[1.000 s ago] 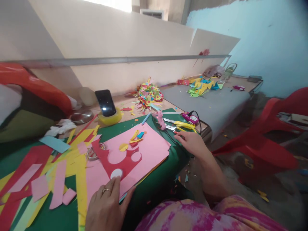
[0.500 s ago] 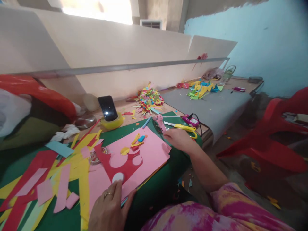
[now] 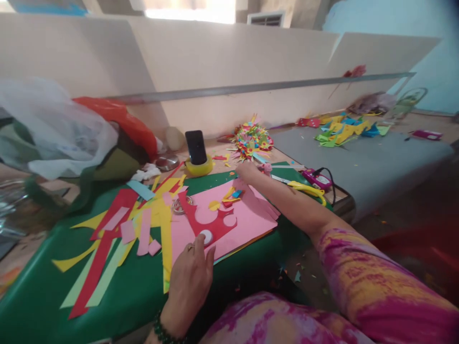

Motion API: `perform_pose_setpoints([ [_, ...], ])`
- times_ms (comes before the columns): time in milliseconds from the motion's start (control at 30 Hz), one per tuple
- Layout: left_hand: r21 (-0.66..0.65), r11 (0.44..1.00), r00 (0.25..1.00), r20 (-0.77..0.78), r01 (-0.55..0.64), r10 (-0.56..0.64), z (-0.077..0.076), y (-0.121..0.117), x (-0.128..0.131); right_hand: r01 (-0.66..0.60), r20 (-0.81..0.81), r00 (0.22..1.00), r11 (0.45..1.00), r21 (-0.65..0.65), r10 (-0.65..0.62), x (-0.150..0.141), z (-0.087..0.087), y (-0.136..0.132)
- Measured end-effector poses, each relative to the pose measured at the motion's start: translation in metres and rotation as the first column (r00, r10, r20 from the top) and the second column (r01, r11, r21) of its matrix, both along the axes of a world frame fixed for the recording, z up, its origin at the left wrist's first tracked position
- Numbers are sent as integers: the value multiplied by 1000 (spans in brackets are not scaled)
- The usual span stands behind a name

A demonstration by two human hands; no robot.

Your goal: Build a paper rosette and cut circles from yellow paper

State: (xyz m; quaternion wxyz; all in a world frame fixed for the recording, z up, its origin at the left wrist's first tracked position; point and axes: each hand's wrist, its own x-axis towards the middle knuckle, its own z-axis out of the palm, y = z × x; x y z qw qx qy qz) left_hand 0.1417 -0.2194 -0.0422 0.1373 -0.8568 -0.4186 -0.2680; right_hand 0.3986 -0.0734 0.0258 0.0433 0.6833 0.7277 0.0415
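My left hand [image 3: 191, 274] presses a small white disc [image 3: 206, 237] down with its fingertips, its thumb apart on the paper. Beneath the disc lies a red paper scrap [image 3: 215, 225] with round cut-outs, on a stack of pink paper [image 3: 251, 210]. My right hand [image 3: 248, 171] is at the far edge of the stack, fingers curled downward; what they hold, if anything, is hidden. Close beside it a pink object [image 3: 266, 168] shows in part, and yellow-handled scissors [image 3: 306, 187] lie to its right. Yellow and blue scraps [image 3: 233, 195] rest on the pink sheet.
Paper strips [image 3: 96, 263] in several colours cover the green mat [image 3: 132, 306] at left. Behind stand a phone [image 3: 196, 147] on a yellow tape roll [image 3: 199, 167] and a colourful paper ball [image 3: 253, 137]. A purple device [image 3: 317, 178] with a black cord lies right, plastic bags [image 3: 68, 129] left.
My right hand has moved left, from beside the pink object to the far edge of the pink stack, where it covers the blue pen-like stick's place. The view has swung left; my left hand stays on the disc.
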Motion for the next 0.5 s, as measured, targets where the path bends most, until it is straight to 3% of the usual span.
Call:
perform_pose_setpoints([
  [133,-149,988,998,36,-42,48,-2,-3,0,24,-70,998,979,200,-10,3,11,-19],
  [200,-199,977,996,32,-74,82,-3,-5,1,27,-323,941,925,378,104,-1,17,-40],
  [233,-217,972,995,38,-87,97,-4,-5,2,47,-526,823,898,437,213,-5,17,-53],
  [267,-235,967,993,50,-96,111,-4,-5,2,62,-718,622,894,444,313,-10,16,-66],
  [300,-255,962,991,62,-101,121,-4,-6,2,55,-860,372,916,397,350,-16,13,-78],
  [333,-279,955,989,71,-102,127,-2,-6,2,2,-940,144,950,314,310,-23,8,-90],
  [367,-307,946,989,72,-102,130,0,-6,2,-57,-973,-23,971,232,231,-30,2,-100],
  [433,-380,920,992,35,-98,120,7,-5,1,-132,-976,-204,986,102,73,-45,-13,-115],
  [500,-458,880,992,-53,-125,114,16,-5,2,-146,-961,-277,989,27,-15,-57,-29,-125],
])
